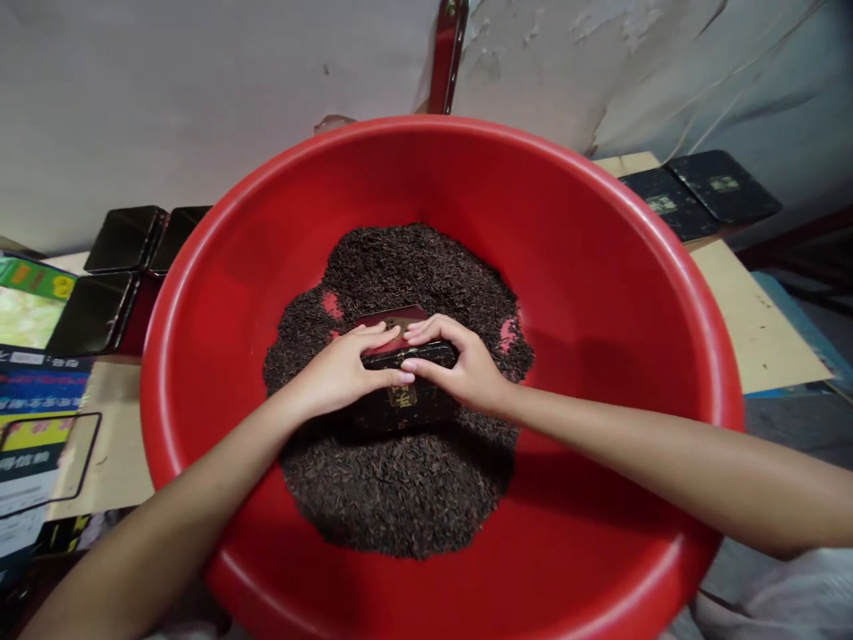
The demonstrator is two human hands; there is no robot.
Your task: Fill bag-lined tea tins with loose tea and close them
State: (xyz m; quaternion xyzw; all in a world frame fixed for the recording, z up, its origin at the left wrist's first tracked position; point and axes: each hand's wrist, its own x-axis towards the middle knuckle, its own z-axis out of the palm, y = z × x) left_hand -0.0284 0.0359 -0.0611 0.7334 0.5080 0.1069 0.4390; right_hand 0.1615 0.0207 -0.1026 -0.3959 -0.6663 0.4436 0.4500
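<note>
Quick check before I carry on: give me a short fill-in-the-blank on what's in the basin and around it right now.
1. Both hands, the left hand and the right hand, grip a small dark ____ with gold markings.
2. The tin sits in a heap of dark loose leaves inside a big ____ basin.
3. The open black tins stand to the ____ of the basin.

Missing words: tin; red; left

Both forearms are bare from wrist to elbow; no sleeves, gloves, watch, rings or bracelets are visible. The left hand [343,369] and right hand [466,369] are uncovered, with short, unpainted fingernails. Upper arms lie outside the frame.
</note>
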